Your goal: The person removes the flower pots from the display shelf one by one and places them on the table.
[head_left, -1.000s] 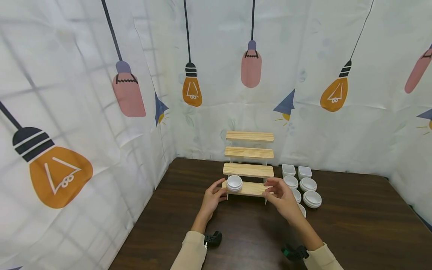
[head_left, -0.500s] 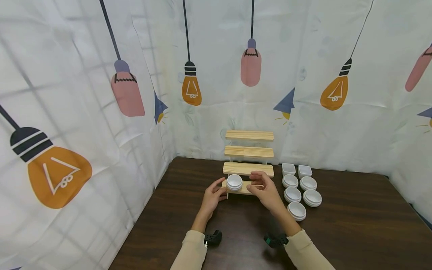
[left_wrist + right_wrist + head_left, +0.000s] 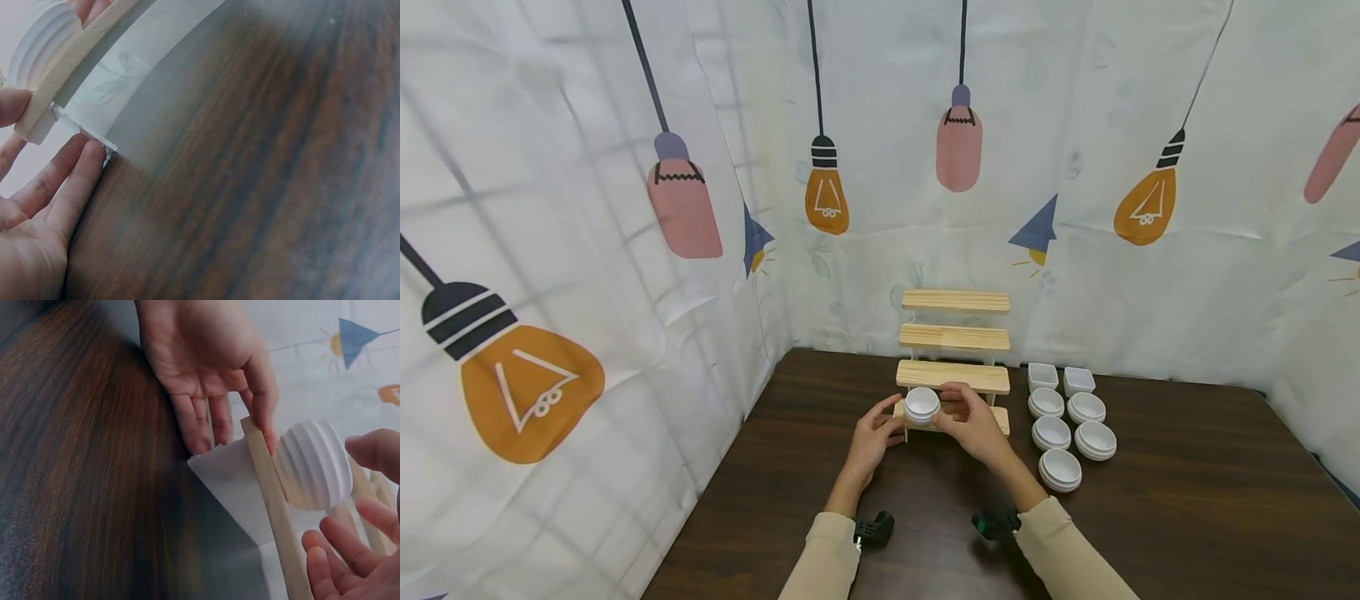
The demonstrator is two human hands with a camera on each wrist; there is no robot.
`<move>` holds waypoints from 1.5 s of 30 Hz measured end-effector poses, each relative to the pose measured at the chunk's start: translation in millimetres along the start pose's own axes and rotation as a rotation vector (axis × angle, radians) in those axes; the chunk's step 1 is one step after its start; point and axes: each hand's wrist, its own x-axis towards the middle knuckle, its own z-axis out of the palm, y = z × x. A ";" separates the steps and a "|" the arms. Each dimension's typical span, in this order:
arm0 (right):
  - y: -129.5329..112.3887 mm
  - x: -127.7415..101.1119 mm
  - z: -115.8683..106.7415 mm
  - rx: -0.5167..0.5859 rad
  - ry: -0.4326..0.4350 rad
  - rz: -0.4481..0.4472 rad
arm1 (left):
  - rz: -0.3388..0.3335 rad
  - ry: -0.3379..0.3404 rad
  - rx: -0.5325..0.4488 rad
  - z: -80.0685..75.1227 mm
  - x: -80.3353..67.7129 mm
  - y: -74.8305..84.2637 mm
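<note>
A white ribbed bowl (image 3: 921,404), possibly a small stack, sits at the left of the lowest shelf of a tiered wooden display stand (image 3: 953,377). My left hand (image 3: 869,442) holds that shelf's left end. In the left wrist view its thumb (image 3: 12,106) presses the board's end, while fingertips (image 3: 92,147) touch the clear leg beneath. My right hand (image 3: 972,425) is just right of the bowl with fingers spread. The right wrist view has its thumb (image 3: 375,450) right by the bowl's rim, the other fingers (image 3: 347,547) lower along the shelf.
To the right of the stand, several round white bowls (image 3: 1060,470) and two square white bowls (image 3: 1078,380) stand in two columns on the dark wooden table (image 3: 1195,483). A patterned white curtain (image 3: 880,275) hangs close behind the stand and along the left side.
My right hand has moved left along the lowest shelf, from its right end to beside the bowl, uncovering bowls on the right. My left hand and the bowl have stayed in place.
</note>
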 end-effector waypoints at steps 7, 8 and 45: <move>12.9 10.0 8.5 -0.071 0.031 -0.025 | 0.001 -0.035 0.005 0.3 -13.5 25.4; 14.7 11.4 9.5 -0.072 0.031 -0.029 | 0.004 -0.036 0.005 0.4 -15.3 27.9; 20.9 17.1 20.3 -0.058 0.125 -0.047 | -0.004 -0.033 -0.014 1.0 -16.7 27.3</move>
